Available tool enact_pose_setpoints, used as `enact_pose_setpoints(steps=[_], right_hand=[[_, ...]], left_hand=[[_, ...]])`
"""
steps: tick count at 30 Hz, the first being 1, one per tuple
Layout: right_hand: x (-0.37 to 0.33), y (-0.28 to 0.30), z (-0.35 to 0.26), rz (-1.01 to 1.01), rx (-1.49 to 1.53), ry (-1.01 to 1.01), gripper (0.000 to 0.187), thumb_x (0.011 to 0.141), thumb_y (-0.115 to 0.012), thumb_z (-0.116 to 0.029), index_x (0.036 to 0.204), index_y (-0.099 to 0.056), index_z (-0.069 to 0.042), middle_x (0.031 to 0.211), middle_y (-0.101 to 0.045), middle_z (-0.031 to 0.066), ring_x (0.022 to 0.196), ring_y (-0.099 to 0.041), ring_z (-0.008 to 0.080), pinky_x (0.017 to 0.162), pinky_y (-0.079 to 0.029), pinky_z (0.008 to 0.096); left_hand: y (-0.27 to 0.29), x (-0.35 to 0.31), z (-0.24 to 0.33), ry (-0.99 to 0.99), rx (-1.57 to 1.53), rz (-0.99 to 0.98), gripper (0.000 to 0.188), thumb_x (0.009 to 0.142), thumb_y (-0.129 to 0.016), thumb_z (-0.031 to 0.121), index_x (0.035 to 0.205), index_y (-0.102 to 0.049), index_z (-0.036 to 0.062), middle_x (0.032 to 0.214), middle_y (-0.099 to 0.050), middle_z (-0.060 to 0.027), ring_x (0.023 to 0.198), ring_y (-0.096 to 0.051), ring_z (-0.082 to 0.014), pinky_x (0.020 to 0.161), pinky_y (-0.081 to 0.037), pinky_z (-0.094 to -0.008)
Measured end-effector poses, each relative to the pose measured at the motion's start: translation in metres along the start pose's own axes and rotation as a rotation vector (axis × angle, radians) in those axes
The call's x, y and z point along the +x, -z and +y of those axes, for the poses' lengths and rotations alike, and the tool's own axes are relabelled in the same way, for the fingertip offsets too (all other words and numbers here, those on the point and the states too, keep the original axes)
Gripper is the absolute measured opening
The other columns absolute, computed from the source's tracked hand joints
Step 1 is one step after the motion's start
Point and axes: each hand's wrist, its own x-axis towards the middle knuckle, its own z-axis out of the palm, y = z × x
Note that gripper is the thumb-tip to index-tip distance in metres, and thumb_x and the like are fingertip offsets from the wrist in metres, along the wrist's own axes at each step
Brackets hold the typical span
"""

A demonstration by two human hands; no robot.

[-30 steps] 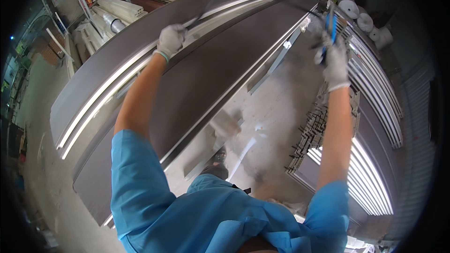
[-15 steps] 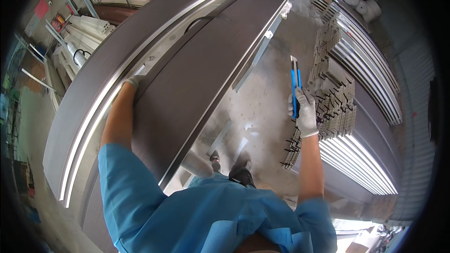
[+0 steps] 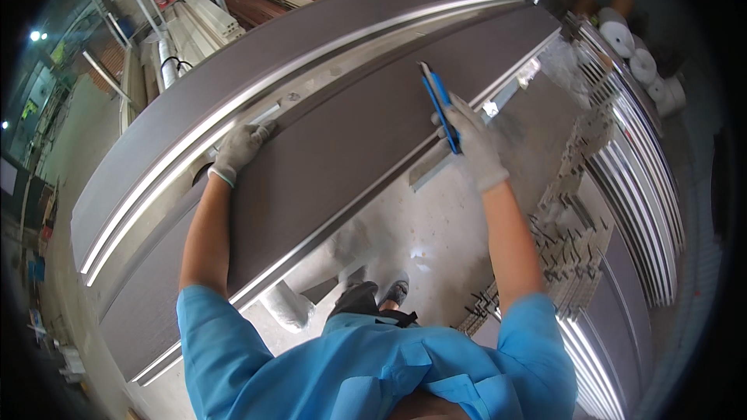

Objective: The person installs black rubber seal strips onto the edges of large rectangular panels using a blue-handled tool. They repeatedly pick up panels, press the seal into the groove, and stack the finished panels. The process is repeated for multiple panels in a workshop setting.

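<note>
A long dark brown panel (image 3: 334, 155) with a pale metal near edge lies in front of me. My left hand (image 3: 240, 149), in a light glove, grips its far edge with fingers curled. In my gloved right hand (image 3: 472, 140) is a blue utility knife (image 3: 441, 109), held over the panel's near side. The tip of the knife points away from me, above the panel's surface. Beyond lies a second dark panel (image 3: 194, 97) with bright metal strips along its side, and a gap separates the two.
Stacked long profiles (image 3: 634, 194) with bright edges stand at the right, near a stack with dark prongs (image 3: 572, 253). White rolls (image 3: 617, 37) sit at the far right. Pale beams (image 3: 206, 19) lie at the far left. A wrapped cylinder (image 3: 286, 307) is below the near panel.
My right hand has brought the knife leftward from beside the panel to above it. My left hand shows more fully on the panel's far edge. The view has turned.
</note>
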Motion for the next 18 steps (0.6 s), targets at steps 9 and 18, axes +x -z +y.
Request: enact_pose_setpoints(steps=[9,18], right_hand=[[0.225,-0.191,-0.001,0.053,-0.79,0.604,0.032,0.085,-0.072,-0.027,0.116,-0.066,-0.022,0.105,-0.071,0.0101,0.101,-0.066,0.0338,0.087,-0.052,0.0475],[0.269,-0.255,0.005,-0.031,-1.047,0.661,0.041,0.084,-0.073,-0.036,0.122,-0.067,-0.021,0.113,-0.068,0.0089,0.112,-0.058,0.0323,0.096,-0.047,0.0424]], left_hand=[[0.006,-0.005,0.007,-0.043,-0.054,0.031,0.067,0.099,-0.046,0.06,0.091,-0.073,-0.0017,0.083,-0.068,-0.026,0.084,-0.066,-0.0413,0.081,-0.049,-0.0443],[0.003,0.002,0.0,-0.023,-0.067,-0.011,0.062,0.1,-0.046,0.057,0.095,-0.074,0.0013,0.082,-0.067,-0.0256,0.08,-0.065,-0.042,0.074,-0.049,-0.0445]])
